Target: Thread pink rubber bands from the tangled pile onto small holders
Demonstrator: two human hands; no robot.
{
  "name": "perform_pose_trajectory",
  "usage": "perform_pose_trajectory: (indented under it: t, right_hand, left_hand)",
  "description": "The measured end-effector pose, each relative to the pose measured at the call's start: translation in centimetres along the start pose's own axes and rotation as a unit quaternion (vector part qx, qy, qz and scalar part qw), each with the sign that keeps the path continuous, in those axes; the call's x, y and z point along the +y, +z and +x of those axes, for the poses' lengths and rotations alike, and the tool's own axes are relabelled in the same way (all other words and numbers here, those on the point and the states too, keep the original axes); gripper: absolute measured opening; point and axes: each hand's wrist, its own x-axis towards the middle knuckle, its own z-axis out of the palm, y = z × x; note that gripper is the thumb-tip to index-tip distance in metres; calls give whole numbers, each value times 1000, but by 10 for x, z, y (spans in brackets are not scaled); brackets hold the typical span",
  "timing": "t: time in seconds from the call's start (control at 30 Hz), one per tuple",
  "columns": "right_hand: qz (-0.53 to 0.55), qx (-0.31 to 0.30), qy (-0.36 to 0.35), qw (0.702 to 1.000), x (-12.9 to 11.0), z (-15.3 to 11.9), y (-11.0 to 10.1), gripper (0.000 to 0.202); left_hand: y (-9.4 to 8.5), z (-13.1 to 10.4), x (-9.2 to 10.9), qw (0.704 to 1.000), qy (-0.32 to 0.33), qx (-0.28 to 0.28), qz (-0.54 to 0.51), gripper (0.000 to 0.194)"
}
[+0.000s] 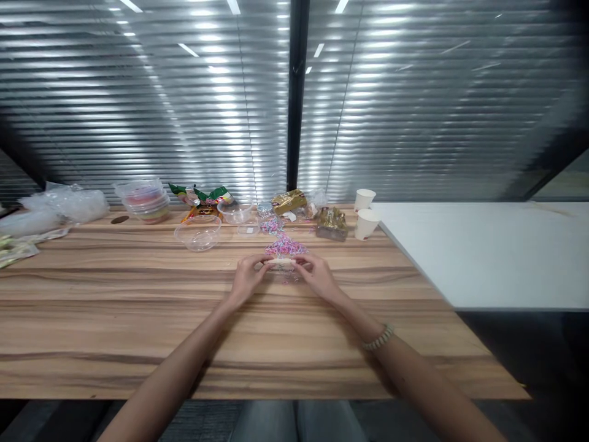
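The left hand (247, 277) and the right hand (317, 276) meet over the wooden surface (138, 319), each grip pinched closed on one end of a small pale strip (281, 262) held between their fingertips, just above the wood; what the strip is made of is too small to tell; directly beyond the grip lies a loose heap of tiny pink, purple and white loops (283, 244), its near edge just beside the strip, with a few strays scattered under the right hand; further beyond and to the left of the grip sits an empty clear plastic bowl (199, 232), then a second clear bowl (235, 212) and a small clear lid (249, 229) near it; far left of the grip stands a stack of lidded tubs (145, 201) with coloured contents; beyond and to the right lie gold foil packets (331, 222) and two white paper cups (366, 215), one lying tilted against the other; a beaded bracelet (378, 338) circles the right wrist.
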Motion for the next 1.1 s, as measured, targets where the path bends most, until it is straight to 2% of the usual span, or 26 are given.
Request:
perform_pose_trajectory:
  t: [0.57, 0.83, 1.1]
  right_hand:
    - [9, 5, 21, 1000, -3, 0, 0, 25]
    - [7, 0, 25, 1000, -4, 0, -1, 23]
    - [2, 4, 20, 1000, -3, 0, 1, 22]
  left_hand:
    - [-2, 1, 8, 999, -8, -36, -12, 30]
    - [-2, 0, 9, 997, -39, -39, -53, 32]
    - [-1, -1, 12, 996, -60, -53, -48, 37]
